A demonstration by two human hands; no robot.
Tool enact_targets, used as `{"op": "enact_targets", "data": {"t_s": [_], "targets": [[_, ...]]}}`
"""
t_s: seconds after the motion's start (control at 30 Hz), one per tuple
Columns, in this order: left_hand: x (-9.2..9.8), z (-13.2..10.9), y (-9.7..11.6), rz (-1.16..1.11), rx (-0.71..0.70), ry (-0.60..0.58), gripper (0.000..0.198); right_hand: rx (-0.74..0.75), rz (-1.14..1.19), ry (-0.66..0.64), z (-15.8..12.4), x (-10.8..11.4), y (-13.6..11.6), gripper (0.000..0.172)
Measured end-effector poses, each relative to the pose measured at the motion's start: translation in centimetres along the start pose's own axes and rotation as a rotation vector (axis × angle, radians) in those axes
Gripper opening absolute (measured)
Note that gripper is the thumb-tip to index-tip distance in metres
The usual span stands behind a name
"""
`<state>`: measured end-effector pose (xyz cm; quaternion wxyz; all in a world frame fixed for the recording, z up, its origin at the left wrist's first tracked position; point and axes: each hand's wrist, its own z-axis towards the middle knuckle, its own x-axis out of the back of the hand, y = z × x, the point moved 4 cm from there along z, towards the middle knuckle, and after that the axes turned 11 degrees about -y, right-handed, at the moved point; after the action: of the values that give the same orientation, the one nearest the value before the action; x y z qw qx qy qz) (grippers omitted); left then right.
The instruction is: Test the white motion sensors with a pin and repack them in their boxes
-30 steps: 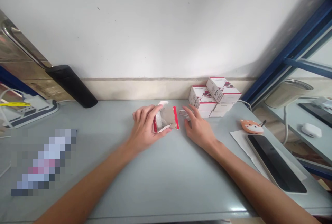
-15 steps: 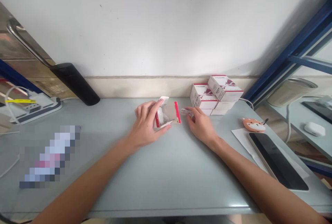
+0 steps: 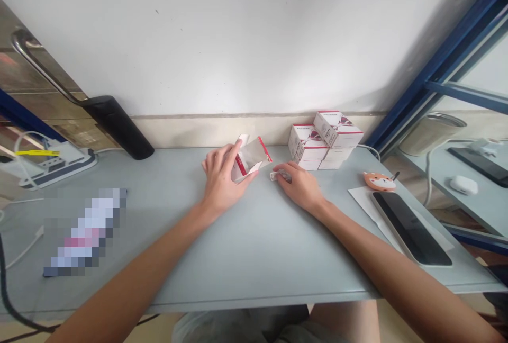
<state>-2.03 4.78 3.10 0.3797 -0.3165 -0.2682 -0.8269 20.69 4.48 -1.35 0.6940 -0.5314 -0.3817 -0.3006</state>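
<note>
My left hand [image 3: 220,184] is wrapped round a small white carton with red edges [image 3: 255,153], thumb on the near side and fingers on the far side. The carton is tilted, with its open end and flaps towards the right. Just right of it, my right hand [image 3: 300,187] pinches a small clear-and-white piece [image 3: 274,175] close to the tabletop. Most of that piece is hidden by the fingers, so its kind cannot be made out. Behind my right hand, several closed white-and-red cartons [image 3: 308,144] are stacked against the wall.
On the right of the grey table [image 3: 238,258] lie a dark-screened phone [image 3: 410,226], white paper [image 3: 359,197] and an orange animal-faced case [image 3: 380,180]. At the left are a power strip [image 3: 67,160], a black cylindrical lamp part [image 3: 123,128] and a blurred-out item [image 3: 87,232].
My left hand has tilted the carton up, and the white content seen inside it earlier shows less. My right hand still holds the small piece. The camera view has shifted slightly.
</note>
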Motion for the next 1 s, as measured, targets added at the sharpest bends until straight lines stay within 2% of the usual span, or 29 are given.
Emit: {"op": "enact_targets", "data": {"t_s": [0.37,0.53,0.7,0.87,1.0], "targets": [[-0.8,-0.8,1.5,0.151,-0.084,-0.168,0.069,0.031,0.056,0.105,0.3,0.2,0.6,0.022],[-0.9,-0.8,1.2,0.170,-0.074,-0.186,0.064,0.090,0.223,0.319,-0.2,1.7,-0.1,0.018],[-0.8,-0.7,1.2,0.209,-0.089,-0.220,0.061,0.246,0.287,0.537,-2.0,3.6,-2.5,0.014],[-0.9,-0.9,1.5,0.228,-0.211,-0.213,0.045,0.295,0.129,0.478,-2.8,3.6,-4.1,0.014],[-0.3,-0.8,1.5,0.221,-0.217,-0.083,0.027,0.129,0.052,0.460,-2.3,4.0,-3.1,0.009]]}}
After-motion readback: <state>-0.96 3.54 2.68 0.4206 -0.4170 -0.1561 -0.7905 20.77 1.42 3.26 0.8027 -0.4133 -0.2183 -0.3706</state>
